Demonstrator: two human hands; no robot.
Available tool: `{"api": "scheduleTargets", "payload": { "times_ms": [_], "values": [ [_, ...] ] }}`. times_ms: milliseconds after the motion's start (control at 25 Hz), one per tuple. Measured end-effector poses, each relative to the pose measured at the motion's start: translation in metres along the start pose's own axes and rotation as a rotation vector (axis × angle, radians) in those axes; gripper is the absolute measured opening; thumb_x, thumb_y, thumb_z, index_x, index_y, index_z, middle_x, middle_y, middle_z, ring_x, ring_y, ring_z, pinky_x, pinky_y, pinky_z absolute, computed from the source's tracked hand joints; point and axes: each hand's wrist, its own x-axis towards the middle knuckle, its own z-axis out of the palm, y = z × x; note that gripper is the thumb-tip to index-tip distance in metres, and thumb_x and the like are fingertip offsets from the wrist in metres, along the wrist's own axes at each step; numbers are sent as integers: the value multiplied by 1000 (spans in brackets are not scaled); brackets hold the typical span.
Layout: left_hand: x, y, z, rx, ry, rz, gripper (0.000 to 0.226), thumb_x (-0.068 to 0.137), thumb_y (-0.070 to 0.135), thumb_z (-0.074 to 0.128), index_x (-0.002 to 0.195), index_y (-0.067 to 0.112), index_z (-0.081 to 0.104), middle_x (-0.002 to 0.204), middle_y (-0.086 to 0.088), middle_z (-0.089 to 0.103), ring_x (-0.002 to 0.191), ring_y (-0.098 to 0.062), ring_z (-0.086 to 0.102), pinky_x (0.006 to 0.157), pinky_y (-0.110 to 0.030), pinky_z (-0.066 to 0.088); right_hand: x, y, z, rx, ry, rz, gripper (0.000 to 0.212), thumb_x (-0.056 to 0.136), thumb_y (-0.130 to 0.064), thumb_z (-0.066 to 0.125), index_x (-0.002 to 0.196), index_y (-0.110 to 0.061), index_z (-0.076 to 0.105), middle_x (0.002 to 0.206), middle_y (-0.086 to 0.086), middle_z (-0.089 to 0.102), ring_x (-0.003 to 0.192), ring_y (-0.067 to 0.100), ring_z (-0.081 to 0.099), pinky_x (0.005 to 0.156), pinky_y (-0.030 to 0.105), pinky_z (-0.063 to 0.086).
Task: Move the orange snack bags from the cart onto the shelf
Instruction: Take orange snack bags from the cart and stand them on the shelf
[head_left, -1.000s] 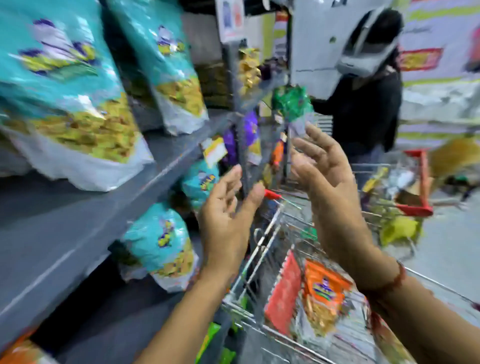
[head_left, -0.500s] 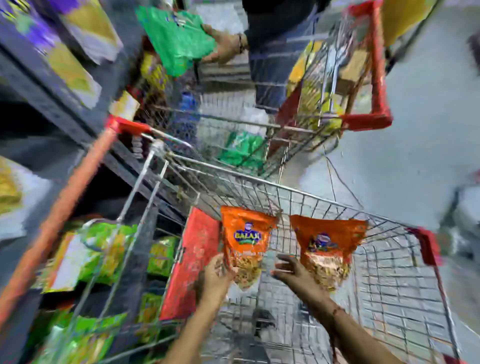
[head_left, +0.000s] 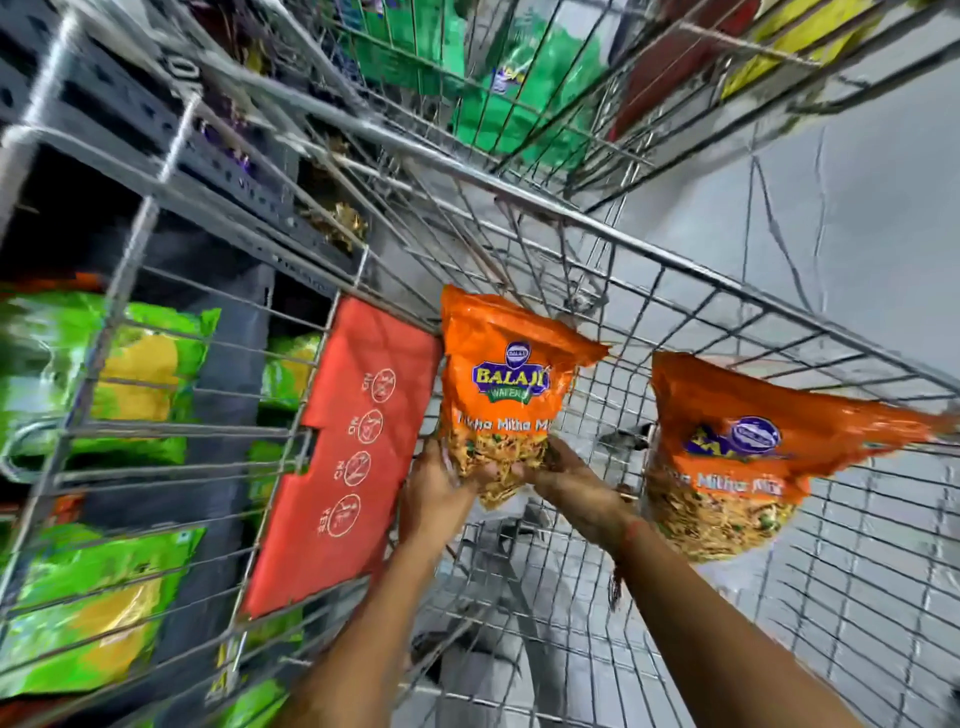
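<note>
Two orange snack bags stand inside the wire cart (head_left: 675, 270). The left orange bag (head_left: 498, 374) stands upright by the red child-seat flap. My left hand (head_left: 436, 493) grips its lower left corner and my right hand (head_left: 566, 483) grips its lower right side. The second orange bag (head_left: 737, 452) leans against the cart's right wall, untouched, just right of my right wrist. The grey shelf (head_left: 130, 119) runs along the left, outside the cart.
A red flap (head_left: 353, 447) with printed symbols hangs on the cart's left inner wall. Green and yellow snack bags (head_left: 130, 374) fill the lower shelves at left. A second wire cart (head_left: 519, 78) holding green bags stands just ahead. Grey floor lies to the right.
My view dropped from the shelf down into the cart. Both hands came down from shelf height and closed on the bottom of the left orange bag.
</note>
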Motion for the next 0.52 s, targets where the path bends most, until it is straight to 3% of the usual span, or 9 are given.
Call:
{"api": "scheduleTargets", "payload": {
  "times_ms": [80, 200, 280, 360, 440, 520],
  "values": [
    [-6, 2, -2, 81, 43, 2, 76, 68, 65, 65, 125, 19, 46, 92, -5, 69, 77, -25, 65, 65, -33, 51, -12, -3, 3, 2, 28, 16, 40, 84, -8, 73, 117, -26, 59, 115, 0, 71, 114, 23, 64, 87, 30, 53],
    [-31, 10, -11, 123, 11, 61, 104, 50, 92, 39, 126, 22, 46, 113, -3, 68, 98, -29, 66, 80, -31, 46, -40, -10, 3, -8, 54, 1, 33, 83, -12, 75, 110, -26, 61, 111, -3, 72, 104, 16, 68, 79, 22, 52],
    [-48, 12, -18, 58, -23, 76, 115, 40, 100, 24, 122, 23, 47, 107, -5, 68, 97, -30, 67, 85, -36, 51, -63, -16, 6, -44, 49, -58, 48, 78, -25, 80, 122, -22, 61, 125, 5, 69, 114, 20, 65, 84, 22, 51],
    [-66, 16, -32, 43, 11, 121, 106, 41, 102, 24, 106, 23, 51, 85, -3, 65, 86, -34, 66, 78, -43, 54, -89, -28, 15, -54, 68, -131, 70, 67, -41, 82, 129, -18, 59, 130, 7, 66, 118, 22, 63, 90, 26, 50],
    [-92, 22, -53, 75, 68, 185, 87, 51, 96, 36, 90, 20, 49, 71, 0, 57, 79, -34, 65, 70, -40, 50, -120, -41, 33, -52, 68, -212, 63, 66, -43, 80, 123, -22, 62, 127, 6, 66, 116, 22, 62, 88, 30, 49],
    [-116, 30, -78, 46, 139, 255, 79, 58, 88, 47, 100, 21, 53, 81, -4, 67, 82, -30, 66, 76, -41, 52, -145, -54, 51, -59, 64, -315, 50, 67, -39, 81, 112, -22, 67, 123, 10, 68, 112, 26, 63, 87, 34, 50]
  ]
}}
